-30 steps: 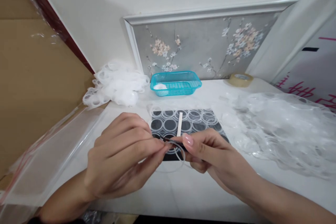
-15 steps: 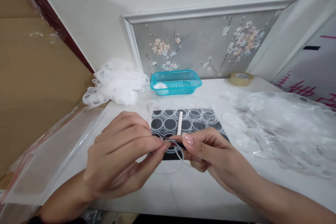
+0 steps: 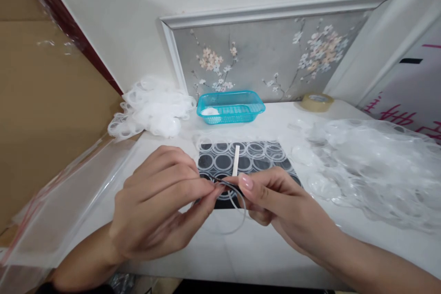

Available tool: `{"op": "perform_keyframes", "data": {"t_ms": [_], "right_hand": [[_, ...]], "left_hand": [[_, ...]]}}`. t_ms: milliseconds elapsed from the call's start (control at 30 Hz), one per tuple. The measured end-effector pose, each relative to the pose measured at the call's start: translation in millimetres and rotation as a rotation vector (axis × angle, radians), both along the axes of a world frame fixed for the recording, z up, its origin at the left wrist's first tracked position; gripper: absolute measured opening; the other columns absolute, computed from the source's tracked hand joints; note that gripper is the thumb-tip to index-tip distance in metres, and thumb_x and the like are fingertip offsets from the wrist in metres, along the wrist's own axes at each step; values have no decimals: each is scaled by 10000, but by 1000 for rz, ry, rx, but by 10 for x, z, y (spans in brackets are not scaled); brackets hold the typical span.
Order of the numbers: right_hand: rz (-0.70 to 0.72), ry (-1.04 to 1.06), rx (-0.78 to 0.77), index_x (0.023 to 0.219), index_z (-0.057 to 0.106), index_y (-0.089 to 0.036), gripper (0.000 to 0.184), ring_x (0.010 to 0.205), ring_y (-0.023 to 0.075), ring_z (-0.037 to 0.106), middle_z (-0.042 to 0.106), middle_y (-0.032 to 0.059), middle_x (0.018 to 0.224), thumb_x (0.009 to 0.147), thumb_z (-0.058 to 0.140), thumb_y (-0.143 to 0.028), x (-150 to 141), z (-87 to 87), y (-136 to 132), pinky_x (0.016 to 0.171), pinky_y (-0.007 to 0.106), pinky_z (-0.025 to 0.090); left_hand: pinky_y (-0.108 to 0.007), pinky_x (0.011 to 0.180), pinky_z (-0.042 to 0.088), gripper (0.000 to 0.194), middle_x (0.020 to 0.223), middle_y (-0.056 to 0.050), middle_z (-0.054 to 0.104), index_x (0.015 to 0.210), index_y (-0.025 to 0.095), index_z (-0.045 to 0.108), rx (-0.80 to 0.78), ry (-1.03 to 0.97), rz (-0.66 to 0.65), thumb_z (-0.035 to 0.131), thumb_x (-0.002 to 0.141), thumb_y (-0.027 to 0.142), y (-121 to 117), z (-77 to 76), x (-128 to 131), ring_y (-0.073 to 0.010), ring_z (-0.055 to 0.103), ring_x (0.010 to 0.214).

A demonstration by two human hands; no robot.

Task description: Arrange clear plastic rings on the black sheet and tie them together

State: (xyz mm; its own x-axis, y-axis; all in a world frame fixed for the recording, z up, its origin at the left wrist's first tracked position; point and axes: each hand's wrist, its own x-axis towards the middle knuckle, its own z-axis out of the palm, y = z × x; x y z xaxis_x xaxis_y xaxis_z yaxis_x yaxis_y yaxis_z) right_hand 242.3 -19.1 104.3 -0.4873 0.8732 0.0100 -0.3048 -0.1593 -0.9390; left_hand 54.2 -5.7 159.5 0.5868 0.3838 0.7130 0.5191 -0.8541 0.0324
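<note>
My left hand [image 3: 158,202] and my right hand [image 3: 275,202] meet low over the white table, fingertips pinched together on a thin clear plastic ring [image 3: 234,213] that hangs between them. Just behind the fingers lies a black mat [image 3: 248,161] with clear rings laid on it. A small white stick [image 3: 236,167] stands up from my right hand's pinch, over the mat.
A heap of clear rings [image 3: 372,170] spreads over the right of the table; a white pile [image 3: 151,110] sits back left. A turquoise basket [image 3: 230,108] and a tape roll [image 3: 317,101] stand by the flowered panel. A clear plastic bag [image 3: 65,202] lies left against cardboard.
The ring between my fingertips has sagged a little lower and wider. Both hands stay in place.
</note>
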Motion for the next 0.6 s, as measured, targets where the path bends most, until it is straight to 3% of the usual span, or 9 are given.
{"op": "perform_keyframes", "data": {"t_ms": [100, 300, 500, 600], "right_hand": [[5, 3, 6, 522, 359, -165, 497, 485, 70, 159, 217, -61, 514, 887, 535, -453, -4, -2, 1, 519, 301, 155], [-14, -23, -7, 519, 423, -161, 494, 479, 69, 159, 240, -55, 511, 857, 555, -496, 5, 29, 21, 485, 288, 128], [-43, -42, 4, 469, 381, -173, 533, 479, 80, 153, 206, -65, 468, 851, 564, -497, 53, 71, 53, 542, 295, 275], [-24, -77, -21, 508, 483, -169, 480, 478, 75, 174, 236, -56, 493, 836, 579, -506, 74, 30, 42, 502, 287, 191]], "left_hand": [[-293, 559, 486, 129, 613, 14, 610, 747, 210, 615, -33, 69, -24, 595, 776, 86, 3, 30, -13, -137, 571, 600], [-292, 550, 469, 139, 611, 4, 605, 707, 195, 599, 16, -32, 6, 570, 803, 98, -5, -21, 11, -135, 559, 593], [-299, 556, 477, 130, 602, 7, 601, 738, 208, 610, 13, -36, 3, 564, 821, 120, -15, -26, 5, -135, 547, 572], [-302, 567, 482, 131, 618, 1, 616, 736, 203, 623, 2, -37, 0, 568, 828, 127, -19, -27, -13, -137, 549, 599]]}}
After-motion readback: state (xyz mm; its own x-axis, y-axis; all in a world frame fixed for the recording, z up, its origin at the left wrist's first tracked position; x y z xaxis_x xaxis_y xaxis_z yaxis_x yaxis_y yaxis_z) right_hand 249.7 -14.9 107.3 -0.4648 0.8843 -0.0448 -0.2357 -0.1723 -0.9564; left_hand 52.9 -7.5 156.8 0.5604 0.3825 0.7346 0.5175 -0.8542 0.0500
